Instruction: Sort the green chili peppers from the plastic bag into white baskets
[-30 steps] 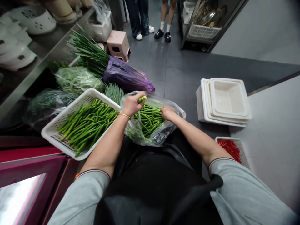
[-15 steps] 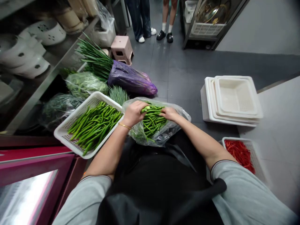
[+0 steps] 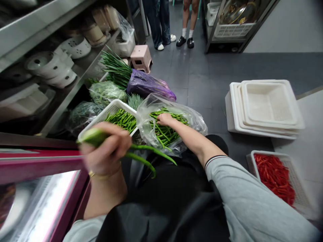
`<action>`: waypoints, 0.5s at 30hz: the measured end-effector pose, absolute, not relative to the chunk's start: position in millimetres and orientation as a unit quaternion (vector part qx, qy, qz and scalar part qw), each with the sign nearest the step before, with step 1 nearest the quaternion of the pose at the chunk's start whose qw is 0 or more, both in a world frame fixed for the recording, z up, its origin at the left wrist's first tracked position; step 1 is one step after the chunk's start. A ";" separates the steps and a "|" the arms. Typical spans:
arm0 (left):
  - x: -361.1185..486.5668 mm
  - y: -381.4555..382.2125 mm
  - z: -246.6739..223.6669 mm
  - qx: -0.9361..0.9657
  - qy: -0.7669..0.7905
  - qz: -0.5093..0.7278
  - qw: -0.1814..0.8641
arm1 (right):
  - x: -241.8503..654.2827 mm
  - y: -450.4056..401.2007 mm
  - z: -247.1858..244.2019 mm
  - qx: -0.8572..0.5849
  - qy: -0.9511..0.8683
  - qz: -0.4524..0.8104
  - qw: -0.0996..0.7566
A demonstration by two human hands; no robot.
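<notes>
Raised close to the camera, my left hand is blurred and wrapped round a few long green chili peppers. Their thin ends trail to the right and their thick ends stick out at the left. My right hand reaches into a clear plastic bag, its fingers curled on the green chili peppers there; the fingertips are partly hidden. Left of the bag, a white perforated basket holds more green peppers, partly covered by my left hand.
Red chili peppers fill a basket at lower right, below stacked white baskets. Chives in a purple bag and bagged greens lie beyond. A pink stool and two people's legs are farther off. Shelving stands left.
My left hand has left the bag and come up toward the camera and leftward with green chili peppers in it. My right hand has shifted left among the bagged peppers. The view has turned slightly.
</notes>
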State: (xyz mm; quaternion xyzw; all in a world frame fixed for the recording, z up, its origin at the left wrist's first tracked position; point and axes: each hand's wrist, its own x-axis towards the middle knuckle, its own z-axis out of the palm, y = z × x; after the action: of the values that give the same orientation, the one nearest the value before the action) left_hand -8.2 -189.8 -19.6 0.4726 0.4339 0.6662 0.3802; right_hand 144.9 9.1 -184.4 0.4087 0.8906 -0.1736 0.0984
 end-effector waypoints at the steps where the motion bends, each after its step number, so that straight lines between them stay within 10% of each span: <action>1: 0.1 -182.7 -32.7 0.469 0.467 0.638 0.393 | 146.8 12.0 -180.2 0.400 0.894 -0.185 0.082; 8: 55.1 -111.0 -129.9 0.424 0.523 0.506 0.539 | 203.6 -7.1 -102.9 0.331 0.803 -0.457 -0.191; 11: 70.9 -100.8 -134.4 0.441 0.499 0.483 0.568 | 215.0 -25.9 -101.0 0.377 0.803 -0.370 -0.276; 15: 61.7 -110.0 -129.4 0.426 0.518 0.453 0.587 | 224.9 -28.3 -144.8 0.445 0.862 -0.196 -0.142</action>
State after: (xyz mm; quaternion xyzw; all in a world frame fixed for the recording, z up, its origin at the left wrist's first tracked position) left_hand 61.7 -110.0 -129.4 0.4263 0.5182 0.4530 0.5870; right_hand 224.9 -28.3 -144.8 0.4452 0.8622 -0.1956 -0.1418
